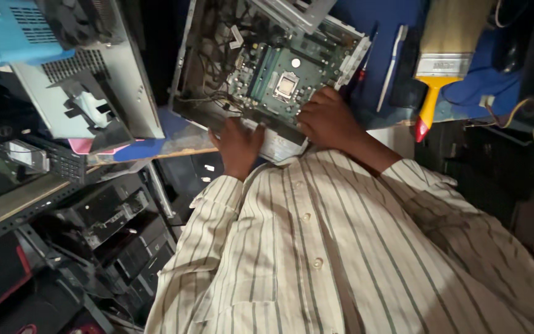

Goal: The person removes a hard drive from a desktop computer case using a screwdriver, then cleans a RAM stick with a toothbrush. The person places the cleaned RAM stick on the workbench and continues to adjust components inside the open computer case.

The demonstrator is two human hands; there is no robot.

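Note:
An opened desktop computer case (186, 68) lies on a blue-covered workbench, with its green motherboard (279, 62) and bare processor socket (287, 85) facing up. My left hand (237, 143) grips the case's near edge, fingers curled over the metal rim. My right hand (327, 119) rests on the near right corner of the motherboard, fingers bent down on the board. Black cables (217, 55) bunch in the left part of the case. My striped shirt fills the lower frame.
A wide paintbrush with a yellow handle (443, 62) and a white pen (392, 62) lie on the blue bench right of the case. Another grey case (125, 80) with a blue part sits at left. Stacked black computers (118, 235) fill shelves below left.

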